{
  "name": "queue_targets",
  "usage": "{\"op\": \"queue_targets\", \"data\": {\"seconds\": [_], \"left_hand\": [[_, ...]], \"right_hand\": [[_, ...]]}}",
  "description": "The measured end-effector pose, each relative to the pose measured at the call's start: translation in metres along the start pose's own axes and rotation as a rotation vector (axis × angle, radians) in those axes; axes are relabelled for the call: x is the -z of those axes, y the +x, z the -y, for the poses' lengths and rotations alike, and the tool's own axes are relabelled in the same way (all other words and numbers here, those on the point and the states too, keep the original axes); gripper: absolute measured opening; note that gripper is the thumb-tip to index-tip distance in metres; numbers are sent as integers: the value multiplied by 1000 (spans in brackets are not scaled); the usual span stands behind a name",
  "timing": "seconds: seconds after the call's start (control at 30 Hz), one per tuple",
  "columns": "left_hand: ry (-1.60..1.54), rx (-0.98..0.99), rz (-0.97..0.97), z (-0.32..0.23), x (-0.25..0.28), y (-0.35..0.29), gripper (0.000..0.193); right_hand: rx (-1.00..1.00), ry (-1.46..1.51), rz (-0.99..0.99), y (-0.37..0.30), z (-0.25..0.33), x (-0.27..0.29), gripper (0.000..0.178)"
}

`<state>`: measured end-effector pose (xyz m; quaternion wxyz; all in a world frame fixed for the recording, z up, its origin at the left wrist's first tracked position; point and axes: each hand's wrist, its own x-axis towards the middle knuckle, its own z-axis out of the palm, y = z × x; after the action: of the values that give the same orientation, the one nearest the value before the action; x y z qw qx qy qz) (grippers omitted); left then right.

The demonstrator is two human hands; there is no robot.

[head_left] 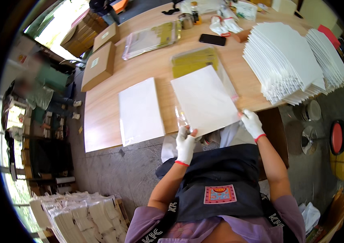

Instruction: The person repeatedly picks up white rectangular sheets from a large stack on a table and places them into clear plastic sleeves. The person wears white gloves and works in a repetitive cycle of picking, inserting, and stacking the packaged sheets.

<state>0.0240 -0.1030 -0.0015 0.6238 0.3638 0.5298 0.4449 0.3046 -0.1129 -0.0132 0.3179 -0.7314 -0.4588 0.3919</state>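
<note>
A white rectangular sheet or thin pad [206, 99] is tilted over the near edge of the table, held by its two near corners. At its near left corner my left hand [185, 146], in a white fingerless-tipped glove with a red cuff, closes thumb and fingers on it. My right hand [253, 124], gloved alike, pinches the near right corner. Partly under the sheet lies a stack of clear plastic bags [194, 61] with an olive-yellow band. To the left, a white pad in a clear sleeve [141, 111] rests flat on the table.
Tall stacks of white pads [283, 56] stand at the right. More clear bags [151, 39], a black phone [212, 39], white gloves [225, 26] and a jar [195, 13] lie farther back. Cardboard boxes [99, 67] line the table's left edge. A wrapped stack [83, 216] stands lower left.
</note>
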Motion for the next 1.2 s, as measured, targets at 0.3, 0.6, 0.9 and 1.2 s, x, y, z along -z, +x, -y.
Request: {"op": "queue_targets", "data": {"seconds": [0.3, 0.6, 0.9, 1.2], "left_hand": [[262, -464, -133, -80, 68, -21, 27], [849, -554, -612, -63, 247, 27, 28], [884, -426, -626, -40, 250, 24, 29], [909, -193, -749, -64, 226, 26, 50]], "right_hand": [[66, 473, 261, -18, 75, -31, 9], [229, -173, 518, -5, 155, -217, 32], [286, -523, 405, -3, 181, -225, 52], [248, 120, 719, -64, 153, -96, 45]]}}
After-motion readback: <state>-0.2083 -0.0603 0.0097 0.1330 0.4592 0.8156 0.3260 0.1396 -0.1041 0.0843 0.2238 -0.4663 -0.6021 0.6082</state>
